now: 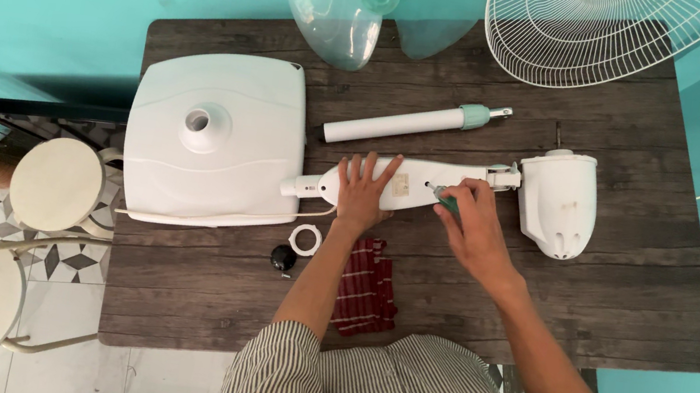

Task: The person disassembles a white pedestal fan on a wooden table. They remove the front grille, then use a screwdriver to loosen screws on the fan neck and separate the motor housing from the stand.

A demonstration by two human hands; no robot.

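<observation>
A white fan neck point(411, 181) is laid lengthwise across the middle of the dark wooden table point(627, 299), its right end joined to the white motor housing point(559, 201). It is pressed down by the left hand point(364, 194), which lies flat and spread on its left part, gripping nothing. The right hand point(472, 223) is clenched around a green-handled screwdriver point(444, 199), whose tip is set against the neck's upper face near its middle.

Just behind the neck, a white extension tube point(406, 122) with a pale green collar is laid at a slight slant. To the left, the square white base point(212, 139) is seen, with a round socket at its centre. Near the left forearm, a white ring point(305, 239) and a black knob point(283, 257) are placed, and a red striped cloth point(367, 286) is spread beside them. At the table's far edge, translucent fan blades point(349, 9) and a white wire grille point(592, 30) are found. Two round stools point(51, 182) are placed off the table's left side.
</observation>
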